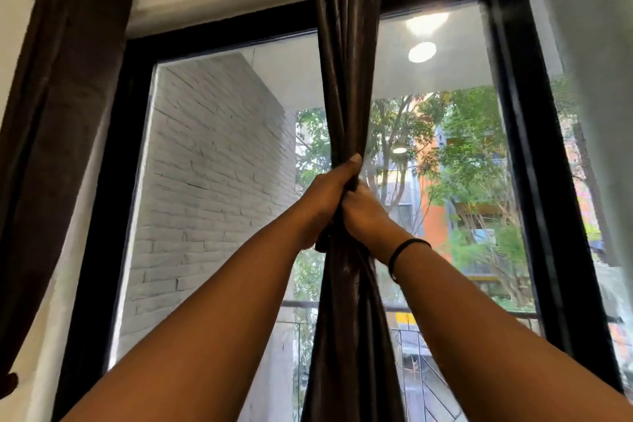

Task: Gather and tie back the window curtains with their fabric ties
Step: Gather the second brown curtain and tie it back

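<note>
A dark brown satin curtain (346, 55) hangs in the middle of the window, bunched into a narrow column. My left hand (327, 197) is wrapped around the bunch at its narrowest point, thumb up on the fabric. My right hand (364, 212) presses against the same spot from the right, fingers closed into the folds. A short dark end of fabric (322, 243) sticks out below my left hand; I cannot tell whether it is the tie. Below my hands the curtain spreads wider again.
A second dark brown curtain (65, 86) hangs at the far left against the wall. A pale sheer curtain (589, 44) covers the right edge. The black window frame (524, 154) surrounds the glass, with a white brick wall (212, 175) and trees outside.
</note>
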The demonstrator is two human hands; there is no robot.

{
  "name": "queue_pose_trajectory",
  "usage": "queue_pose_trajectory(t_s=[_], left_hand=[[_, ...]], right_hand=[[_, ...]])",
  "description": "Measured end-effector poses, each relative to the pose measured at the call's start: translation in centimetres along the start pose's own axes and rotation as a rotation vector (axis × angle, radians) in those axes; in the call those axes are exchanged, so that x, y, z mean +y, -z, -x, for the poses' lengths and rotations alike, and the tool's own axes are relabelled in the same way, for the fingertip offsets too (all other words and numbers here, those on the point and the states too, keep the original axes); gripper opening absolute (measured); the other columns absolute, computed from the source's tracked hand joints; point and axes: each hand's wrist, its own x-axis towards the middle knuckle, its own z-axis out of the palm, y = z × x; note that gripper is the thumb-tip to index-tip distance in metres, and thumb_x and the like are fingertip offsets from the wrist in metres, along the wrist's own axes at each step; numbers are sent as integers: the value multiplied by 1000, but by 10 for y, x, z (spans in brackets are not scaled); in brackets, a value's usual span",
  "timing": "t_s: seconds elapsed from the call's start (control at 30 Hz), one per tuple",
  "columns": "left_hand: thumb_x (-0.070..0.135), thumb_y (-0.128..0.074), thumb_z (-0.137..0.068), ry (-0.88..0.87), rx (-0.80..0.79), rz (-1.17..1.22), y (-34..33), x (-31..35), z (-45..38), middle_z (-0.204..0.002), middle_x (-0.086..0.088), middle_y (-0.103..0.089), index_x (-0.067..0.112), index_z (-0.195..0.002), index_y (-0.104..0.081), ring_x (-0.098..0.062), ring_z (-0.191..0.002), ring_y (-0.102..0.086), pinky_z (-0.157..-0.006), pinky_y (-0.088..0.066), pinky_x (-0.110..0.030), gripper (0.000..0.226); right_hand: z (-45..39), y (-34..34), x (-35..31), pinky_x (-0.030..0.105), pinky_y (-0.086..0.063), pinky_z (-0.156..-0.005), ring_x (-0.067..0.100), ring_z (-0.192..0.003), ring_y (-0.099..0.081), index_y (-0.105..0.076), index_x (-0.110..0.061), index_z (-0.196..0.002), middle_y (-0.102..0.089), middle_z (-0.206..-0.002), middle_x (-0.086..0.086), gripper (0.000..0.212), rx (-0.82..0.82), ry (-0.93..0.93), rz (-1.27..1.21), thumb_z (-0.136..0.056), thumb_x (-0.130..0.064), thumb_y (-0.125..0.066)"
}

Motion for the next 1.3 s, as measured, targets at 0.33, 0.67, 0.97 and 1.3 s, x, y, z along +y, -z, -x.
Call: queue_pose_trajectory(t_s=[0.33, 0.67, 0.97, 1.3], left_hand=[[14, -70, -79, 0, 139, -50, -1, -11, -12, -73, -15, -65, -4, -96, -69, -26, -64, -63, -61, -53, -32, 25], [9, -64, -86, -57, 153, -75, -4, -19, -12, -73, -5, -67, -5, -105, -65, -7, -57, -65, -51, -50, -19, 24], [27, -64, -90, -95, 128, -262, 19, -20, -13, -68, -1, -64, 13, -95, -64, -9, -57, -59, -64, -48, -25, 15], [44, -49, -95, -259, 312, -631, 21, -46, -37, -110, -15, -62, 13, -124, -32, -34, -95, -61, -73, -48, -39, 47]], right_hand=[[23, 56, 39, 42, -41, -100, 11, -119, -49, -58, -38, -120, -56, -127, -1, 48, -336, 411, 172, -75, -54, -67], [-9, 83, 61, 26, -50, -62, 18, -69, -67, -65, -17, -103, -73, -89, 7, 38, -338, 37, -165, -74, -40, -76], [-23, 107, 42, 19, -37, -40, 16, -43, -42, -70, -10, -96, -65, -66, 6, 11, -232, 47, 66, -91, -16, -62], [-9, 64, -20, 14, -40, -42, 5, -41, -47, -75, -11, -93, -68, -68, 1, 22, -164, 210, 472, -92, -25, -59]])
